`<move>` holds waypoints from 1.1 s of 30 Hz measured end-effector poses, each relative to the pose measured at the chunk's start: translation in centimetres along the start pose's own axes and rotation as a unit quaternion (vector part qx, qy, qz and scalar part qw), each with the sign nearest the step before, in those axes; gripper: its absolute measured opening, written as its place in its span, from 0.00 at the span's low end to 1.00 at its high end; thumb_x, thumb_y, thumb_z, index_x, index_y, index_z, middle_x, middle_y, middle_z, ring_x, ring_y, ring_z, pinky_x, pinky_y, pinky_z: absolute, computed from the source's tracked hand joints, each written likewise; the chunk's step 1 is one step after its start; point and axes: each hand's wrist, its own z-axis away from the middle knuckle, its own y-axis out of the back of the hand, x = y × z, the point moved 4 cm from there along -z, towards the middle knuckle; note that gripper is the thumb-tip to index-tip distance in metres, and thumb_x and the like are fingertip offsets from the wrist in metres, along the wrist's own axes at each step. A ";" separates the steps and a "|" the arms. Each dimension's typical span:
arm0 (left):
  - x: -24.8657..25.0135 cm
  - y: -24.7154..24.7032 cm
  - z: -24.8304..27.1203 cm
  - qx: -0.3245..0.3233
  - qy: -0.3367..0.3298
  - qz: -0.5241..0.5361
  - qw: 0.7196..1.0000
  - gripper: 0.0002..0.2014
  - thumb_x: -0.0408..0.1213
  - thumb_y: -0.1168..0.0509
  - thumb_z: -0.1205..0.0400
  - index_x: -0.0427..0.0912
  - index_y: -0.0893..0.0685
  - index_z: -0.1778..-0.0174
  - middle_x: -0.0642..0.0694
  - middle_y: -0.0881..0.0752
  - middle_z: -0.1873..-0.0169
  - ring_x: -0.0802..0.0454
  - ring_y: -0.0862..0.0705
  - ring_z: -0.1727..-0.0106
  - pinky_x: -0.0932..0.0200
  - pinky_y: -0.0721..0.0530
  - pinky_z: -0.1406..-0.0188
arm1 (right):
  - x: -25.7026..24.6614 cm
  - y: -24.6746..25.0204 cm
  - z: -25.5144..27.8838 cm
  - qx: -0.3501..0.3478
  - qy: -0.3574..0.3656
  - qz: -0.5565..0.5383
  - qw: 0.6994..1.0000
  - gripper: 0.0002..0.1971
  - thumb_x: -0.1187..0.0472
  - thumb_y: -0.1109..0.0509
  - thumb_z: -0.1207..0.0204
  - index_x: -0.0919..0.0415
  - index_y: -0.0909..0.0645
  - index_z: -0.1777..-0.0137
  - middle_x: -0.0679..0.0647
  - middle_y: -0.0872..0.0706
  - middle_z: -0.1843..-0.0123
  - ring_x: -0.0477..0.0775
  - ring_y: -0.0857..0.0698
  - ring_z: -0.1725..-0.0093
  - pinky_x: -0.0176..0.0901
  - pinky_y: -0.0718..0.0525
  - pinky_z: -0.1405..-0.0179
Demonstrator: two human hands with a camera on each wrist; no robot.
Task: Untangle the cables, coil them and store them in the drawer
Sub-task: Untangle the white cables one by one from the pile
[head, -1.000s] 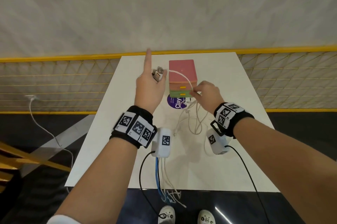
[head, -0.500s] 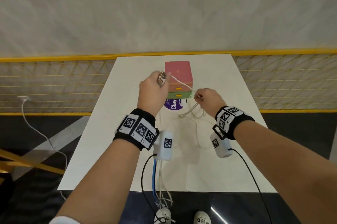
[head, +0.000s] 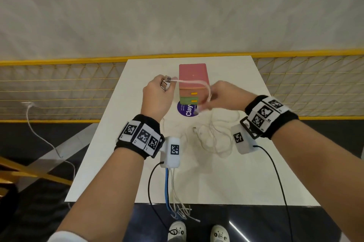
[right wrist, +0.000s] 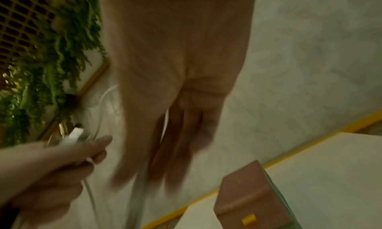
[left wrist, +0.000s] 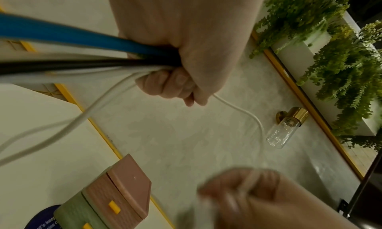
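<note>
My left hand (head: pixel 157 93) is a fist gripping a bundle of blue and white cables (left wrist: pixel 62 36), with USB plugs (head: pixel 166 82) sticking out above it. One white cable (head: pixel 195 83) arcs from that fist over the pink and green drawer box (head: pixel 193 73) to my right hand (head: pixel 220 95), which is blurred and pinches the cable just right of the box. Both drawers look closed. A loose tangle of white cables (head: pixel 212 135) lies on the white table (head: pixel 256 172) below my right hand. In the right wrist view the right hand's fingers (right wrist: pixel 177 142) are smeared.
Cable ends (head: pixel 181 210) dangle off the table's front edge near my shoes. A purple round sticker (head: pixel 187 109) lies in front of the box. A yellow mesh railing (head: pixel 59 88) runs behind the table. Another white cable (head: pixel 39 133) trails on the floor at left.
My left index finger, pointing up a second ago, has curled in. The hands have drawn apart, the left going left and the right going right, stretching the white cable across the box.
</note>
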 end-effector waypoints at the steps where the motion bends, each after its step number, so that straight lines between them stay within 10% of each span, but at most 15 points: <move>1: 0.2 0.0 0.2 -0.048 -0.012 0.003 0.999 0.10 0.47 0.34 0.16 0.47 0.20 0.59 0.51 0.28 0.75 0.56 0.32 0.74 0.63 0.34 0.74 | -0.4 -0.5 0.6 -0.118 -0.012 0.041 0.992 0.11 0.52 0.19 0.34 0.52 0.10 0.52 0.40 0.10 0.61 0.32 0.18 0.67 0.25 0.26 0.63; 3: 0.6 0.0 1.0 -0.181 -0.048 -0.018 0.982 0.05 0.45 0.29 0.19 0.52 0.17 0.59 0.40 0.23 0.69 0.56 0.32 0.71 0.64 0.33 0.70 | -0.2 -1.1 1.9 -0.290 -0.069 0.130 0.945 0.22 0.53 0.18 0.36 0.48 0.14 0.41 0.38 0.10 0.50 0.25 0.18 0.63 0.26 0.26 0.57; 5: 1.4 0.4 2.3 -0.303 -0.075 -0.010 0.950 0.08 0.39 0.26 0.22 0.56 0.12 0.49 0.42 0.13 0.56 0.56 0.26 0.65 0.62 0.27 0.64 | 0.7 -0.9 2.1 -0.318 -0.114 0.198 0.920 0.30 0.60 0.20 0.33 0.51 0.23 0.30 0.44 0.12 0.41 0.30 0.17 0.59 0.29 0.24 0.54; 9: 3.5 1.3 4.4 -0.419 -0.097 0.030 0.903 0.38 0.17 0.35 0.24 0.56 0.27 0.21 0.71 0.15 0.41 0.83 0.21 0.50 0.82 0.26 0.55 | 0.6 -0.4 0.3 -0.077 -0.024 0.179 0.981 0.20 0.65 0.37 0.20 0.56 0.25 0.29 0.54 0.16 0.36 0.53 0.17 0.43 0.45 0.21 0.39; 10: 4.0 1.3 4.7 -0.425 -0.099 0.030 0.899 0.41 0.14 0.37 0.24 0.54 0.31 0.19 0.75 0.36 0.43 0.91 0.32 0.54 0.84 0.28 0.60 | 0.4 -0.6 -0.1 -0.022 0.003 0.124 0.992 0.17 0.63 0.40 0.18 0.56 0.23 0.30 0.56 0.15 0.36 0.56 0.17 0.40 0.49 0.21 0.36; 11: 4.3 1.3 4.8 -0.426 -0.100 0.025 0.899 0.42 0.14 0.38 0.25 0.53 0.33 0.18 0.76 0.41 0.52 0.82 0.21 0.64 0.85 0.29 0.65 | 0.0 -0.8 -0.4 0.011 0.022 0.049 0.999 0.17 0.60 0.42 0.16 0.56 0.23 0.30 0.56 0.15 0.35 0.56 0.17 0.37 0.51 0.21 0.33; 12: 4.8 1.5 5.0 -0.420 -0.106 0.020 0.901 0.42 0.15 0.36 0.25 0.53 0.34 0.18 0.65 0.27 0.41 0.64 0.21 0.59 0.84 0.29 0.66 | -0.4 -1.3 -0.6 0.016 0.035 -0.028 0.999 0.17 0.59 0.42 0.16 0.56 0.23 0.29 0.55 0.16 0.34 0.54 0.18 0.35 0.50 0.23 0.31; 17: 4.7 2.4 4.6 -0.331 -0.090 0.045 0.938 0.26 0.22 0.32 0.24 0.50 0.23 0.34 0.64 0.19 0.69 0.66 0.25 0.74 0.76 0.27 0.71 | -2.3 -6.2 0.7 -0.207 0.067 -0.010 0.976 0.19 0.60 0.35 0.19 0.50 0.24 0.28 0.48 0.19 0.30 0.48 0.21 0.31 0.48 0.24 0.28; 20: 4.7 2.7 4.3 -0.276 -0.102 0.042 0.955 0.20 0.24 0.33 0.24 0.49 0.24 0.41 0.49 0.19 0.65 0.60 0.27 0.71 0.70 0.26 0.69 | -2.3 -9.3 2.0 -0.307 0.071 0.012 0.949 0.23 0.63 0.30 0.25 0.46 0.23 0.31 0.44 0.18 0.32 0.44 0.22 0.31 0.37 0.27 0.27; 27: 4.9 3.1 4.1 -0.170 -0.119 0.101 0.973 0.09 0.26 0.32 0.18 0.38 0.22 0.44 0.60 0.21 0.59 0.75 0.23 0.70 0.80 0.29 0.67 | -2.8 -8.8 2.0 -0.232 0.043 -0.007 0.972 0.09 0.57 0.36 0.19 0.56 0.16 0.47 0.45 0.12 0.49 0.42 0.13 0.49 0.45 0.16 0.43; 33: 4.2 3.5 2.7 -0.087 -0.105 0.126 0.983 0.09 0.30 0.32 0.18 0.49 0.20 0.50 0.63 0.20 0.59 0.62 0.28 0.67 0.73 0.27 0.66 | -1.2 -15.2 6.2 -0.436 -0.009 0.021 0.900 0.13 0.57 0.34 0.20 0.59 0.17 0.40 0.50 0.12 0.45 0.46 0.12 0.51 0.46 0.16 0.39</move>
